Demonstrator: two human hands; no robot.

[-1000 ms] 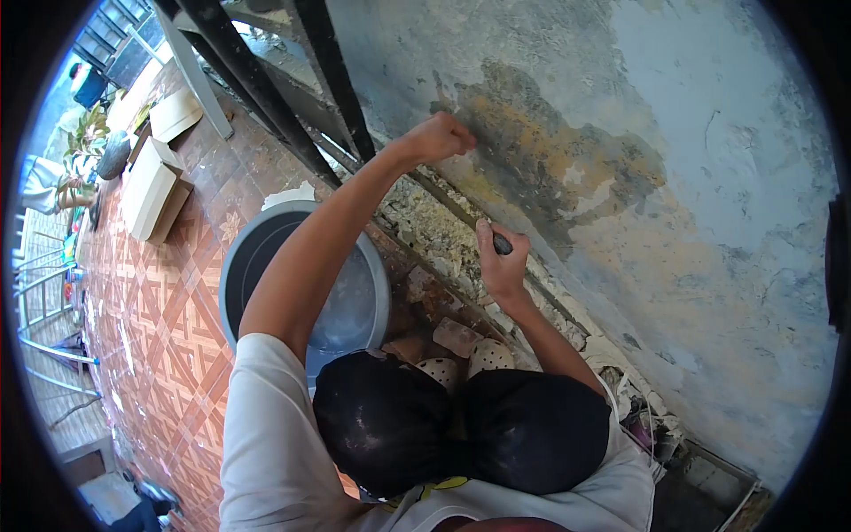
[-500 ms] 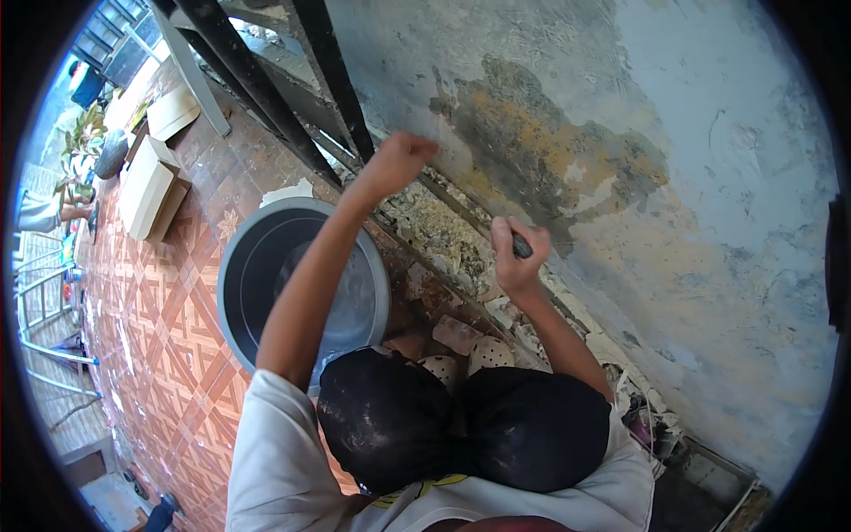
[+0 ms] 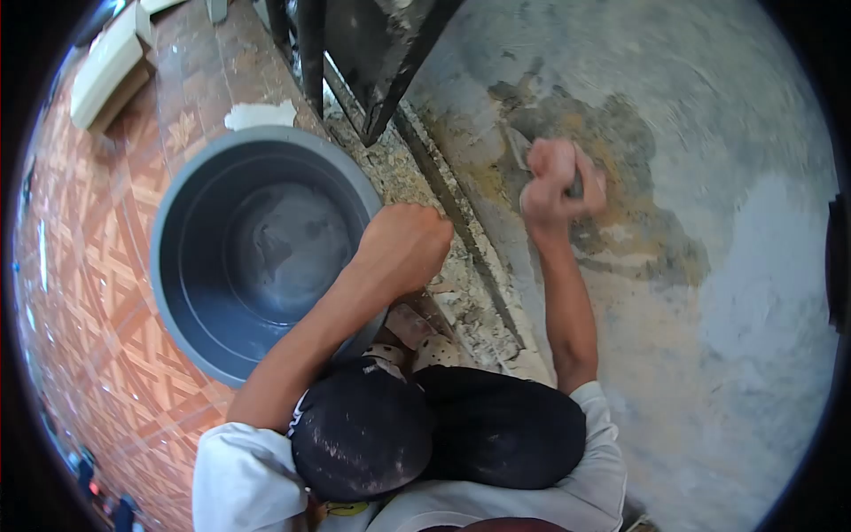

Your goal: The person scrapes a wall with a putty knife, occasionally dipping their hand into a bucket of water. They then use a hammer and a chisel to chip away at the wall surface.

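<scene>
My right hand (image 3: 557, 186), smeared a little by motion, is raised against the wall (image 3: 638, 355). Its fingers are wrapped round what looks like a scraper (image 3: 517, 148), whose greyish blade lies near the stained, peeling patch (image 3: 620, 142). My left hand (image 3: 404, 246) is closed, with the back of the hand facing up, between the grey tub and the crumbling ledge (image 3: 461, 306) at the wall's foot. Whatever that hand may hold is hidden under the fingers. The big round tub (image 3: 191, 341) stands just left of it, with pale residue on its bottom.
Black metal legs (image 3: 312, 62) of a frame stand at the ledge, ahead of my hands. A white flake (image 3: 260, 115) lies behind the tub on the patterned tile floor (image 3: 115, 293). A folded cardboard piece (image 3: 111, 71) is at far left. A brick (image 3: 408, 325) lies by my shoes.
My right hand has gone from low over the ledge up to the stained wall patch, scraper still in it. My left hand has dropped toward me, beside the tub. The view has shifted right.
</scene>
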